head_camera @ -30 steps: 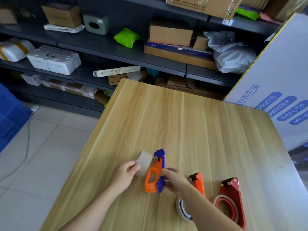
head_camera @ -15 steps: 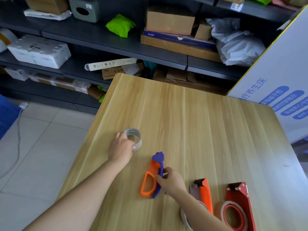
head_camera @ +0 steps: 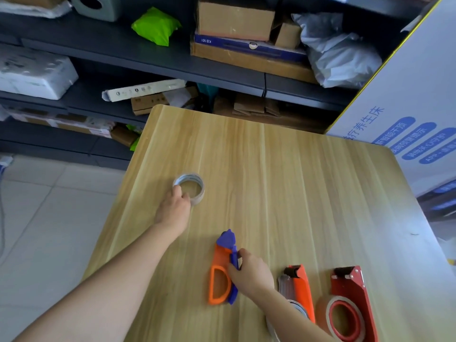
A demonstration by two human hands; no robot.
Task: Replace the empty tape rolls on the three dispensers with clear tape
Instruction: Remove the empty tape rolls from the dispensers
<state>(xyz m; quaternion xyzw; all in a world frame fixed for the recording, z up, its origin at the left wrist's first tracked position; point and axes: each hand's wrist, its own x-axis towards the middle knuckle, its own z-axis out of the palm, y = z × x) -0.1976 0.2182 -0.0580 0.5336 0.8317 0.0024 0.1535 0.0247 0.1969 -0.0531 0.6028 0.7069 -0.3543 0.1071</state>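
Two grips: left hand (head_camera: 174, 209) holds the tape roll (head_camera: 189, 176) on the counter (head_camera: 283, 181); right hand (head_camera: 251, 274) pinches the orange-and-blue dispenser (head_camera: 217, 261).

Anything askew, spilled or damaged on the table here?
Nothing stands out. The tape roll lies flat with the left hand on its rim; the right hand holds the orange-and-purple dispenser, which carries no roll.

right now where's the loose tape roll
Head view: tape roll flat on the table's left side, gripped by the left hand, beyond the orange and purple dispenser the right hand holds.
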